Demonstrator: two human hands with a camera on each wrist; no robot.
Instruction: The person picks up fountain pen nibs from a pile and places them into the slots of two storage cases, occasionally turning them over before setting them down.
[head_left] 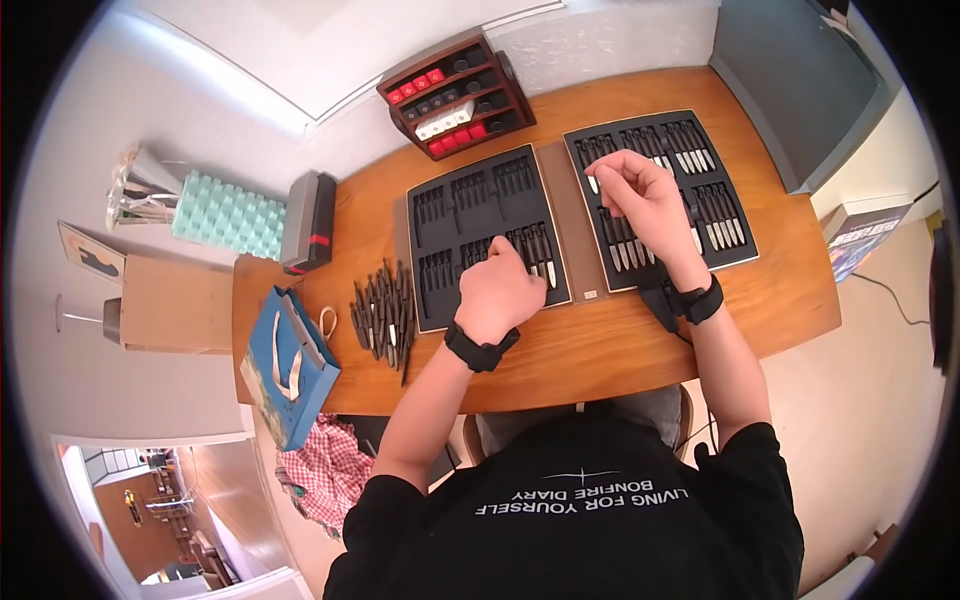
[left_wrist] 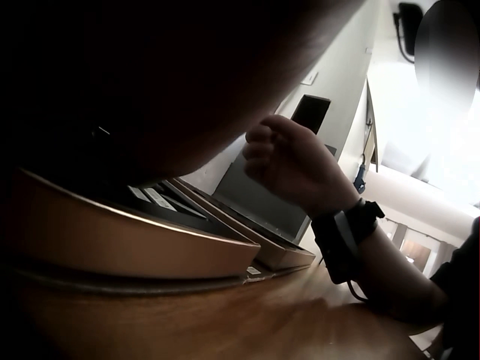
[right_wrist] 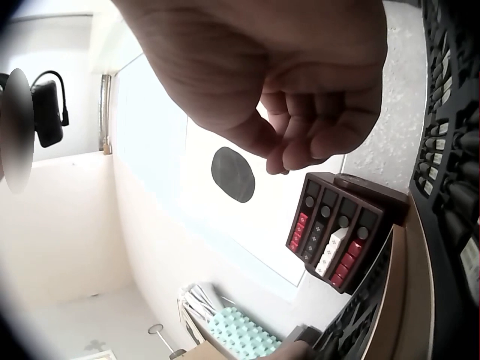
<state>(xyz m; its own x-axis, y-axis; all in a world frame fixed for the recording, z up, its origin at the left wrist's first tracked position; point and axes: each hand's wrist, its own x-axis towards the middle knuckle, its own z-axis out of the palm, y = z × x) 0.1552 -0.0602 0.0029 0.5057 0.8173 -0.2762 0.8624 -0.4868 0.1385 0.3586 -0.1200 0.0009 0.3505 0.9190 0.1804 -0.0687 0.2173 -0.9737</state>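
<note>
My left hand (head_left: 500, 295) is low over the lower right of the left foam-lined case (head_left: 432, 235), its fingers bent down among slim, dark pen-like pieces in slots (head_left: 437, 272). The back of the hand hides its fingertips, so I cannot tell what it grips. The left wrist view is mostly dark, with the case edge (left_wrist: 142, 244) below. Above the right case (head_left: 735, 175) is my right hand (head_left: 645, 205), raised, thumb and fingertips brought together. Nothing shows between those fingertips in the right wrist view. Rows of dark pieces with pale ends (head_left: 725, 230) fill the right case.
Left of the cases lies a loose pile of similar pieces (head_left: 380, 315), beside a blue gift bag (head_left: 315, 350). A wooden rack (head_left: 408, 118) with red, black and white blocks stands behind. A grey panel (head_left: 800, 100) rises at the back right, beyond the right case.
</note>
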